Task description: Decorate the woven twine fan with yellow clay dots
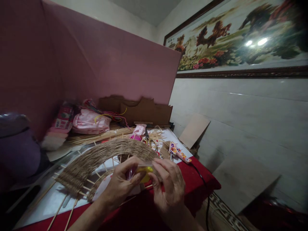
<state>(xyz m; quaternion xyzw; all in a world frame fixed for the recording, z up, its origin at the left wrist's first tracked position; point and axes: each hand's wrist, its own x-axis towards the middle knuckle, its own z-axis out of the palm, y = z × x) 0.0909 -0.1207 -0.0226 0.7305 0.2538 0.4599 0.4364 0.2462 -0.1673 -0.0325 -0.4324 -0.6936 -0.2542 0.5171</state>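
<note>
Packet [146, 173], small and partly clear with yellow showing, held between 2 hands: the left hand [125, 176] pinches its left side and the right hand [168, 179] its right, thumbs and fingertips set narrowly about it (the contents are too blurred to name). It is held before the near side of the fan [113, 147], a brown woven arc on pale ribs [90, 181]; whether the 2 touch cannot be told. Beyond lie scissors [148, 138] and, to the right, a floral glue gun [179, 153], its black cord [200, 175] crossing the red cloth [192, 186]. Farther back are sticks [108, 133], a pink bag [92, 122] and cardboard [146, 112]. Likely hazards: should either pinch slacken, or the film tear under uneven pull, the packet may drop or spill among the ribs; a wrist catching the cord could drag the glue gun off the edge. Lettering: the pink pack [64, 114] carries a label with dark characters, unreadable; the horse picture [211, 38] bears small marks at upper left, likewise illegible.
</note>
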